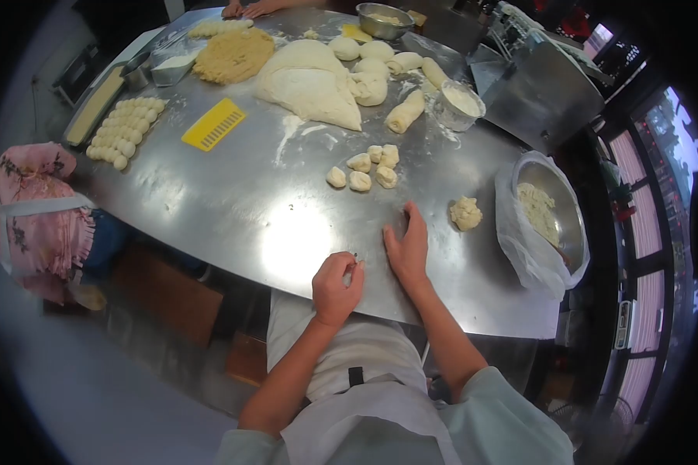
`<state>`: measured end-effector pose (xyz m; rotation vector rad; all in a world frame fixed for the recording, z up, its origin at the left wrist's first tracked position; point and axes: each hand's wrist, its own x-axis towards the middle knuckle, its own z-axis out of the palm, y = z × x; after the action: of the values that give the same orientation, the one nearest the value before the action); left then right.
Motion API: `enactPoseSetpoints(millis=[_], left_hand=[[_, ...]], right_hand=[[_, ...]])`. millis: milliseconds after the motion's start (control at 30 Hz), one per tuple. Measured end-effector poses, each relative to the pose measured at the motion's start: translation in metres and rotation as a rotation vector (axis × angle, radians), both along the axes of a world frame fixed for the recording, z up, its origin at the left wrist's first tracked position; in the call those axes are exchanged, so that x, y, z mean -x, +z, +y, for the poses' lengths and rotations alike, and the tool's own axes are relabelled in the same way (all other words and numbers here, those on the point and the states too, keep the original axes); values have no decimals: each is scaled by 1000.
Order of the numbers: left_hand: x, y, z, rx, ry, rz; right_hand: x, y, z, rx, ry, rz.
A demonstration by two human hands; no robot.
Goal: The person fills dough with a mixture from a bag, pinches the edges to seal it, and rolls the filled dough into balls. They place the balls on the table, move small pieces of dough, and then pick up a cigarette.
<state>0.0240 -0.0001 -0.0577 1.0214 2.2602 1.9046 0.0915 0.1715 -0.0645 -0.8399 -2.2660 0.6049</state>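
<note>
My left hand is just above the near edge of the steel table, its fingers curled toward the thumb. A tiny dark speck shows at the fingertips, and I cannot make out what is in them. My right hand rests edge-on at the tabletop with thumb and fingers apart, holding nothing. Just beyond it lie several small dough pieces in a loose group. To its right sits a rough, lumpy ball of dough or filling. Farther right, a metal bowl lined with a plastic bag holds a pale crumbly mix.
Farther back are a large dough slab, dough rolls, a yellow scraper, a tan mass and a flour tub. Rows of small balls line the left. Another person's hands show at the far edge.
</note>
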Motion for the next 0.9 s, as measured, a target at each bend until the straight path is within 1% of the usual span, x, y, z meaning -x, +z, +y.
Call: enactPoseSetpoints(millis=[67, 167, 200, 400, 500, 600, 667, 733, 833, 900], left_hand=[[0, -1, -1, 8, -9, 1], [-2, -4, -2, -11, -19, 0], [-2, -7, -2, -22, -25, -12], [-2, -4, -4, -36, -20, -36], [-3, -3, -4, -30, -25, -47], [-3, -4, -4, -33, -35, -54], [-3, -6, -3, -38, -44, -63], [-4, -5, -4, -27, -44, -69], [-2, -3, -2, 7, -56, -49], [-2, -1, -2, 31, -59, -41]], right_hand=[[-11, 4, -14, 24, 38, -20], [-22, 8, -29, -46, 106, -41], [-25, 15, -35, -6, 118, -54], [-37, 10, -37, -89, 211, -56], [-40, 10, -33, -53, 212, -41], [-48, 7, -23, 261, -4, 224], [-66, 5, 5, 144, -214, 261], [-84, 8, 38, 287, -411, 374], [-102, -16, 101, 316, -505, 515], [-90, -12, 124, 363, -531, 516]])
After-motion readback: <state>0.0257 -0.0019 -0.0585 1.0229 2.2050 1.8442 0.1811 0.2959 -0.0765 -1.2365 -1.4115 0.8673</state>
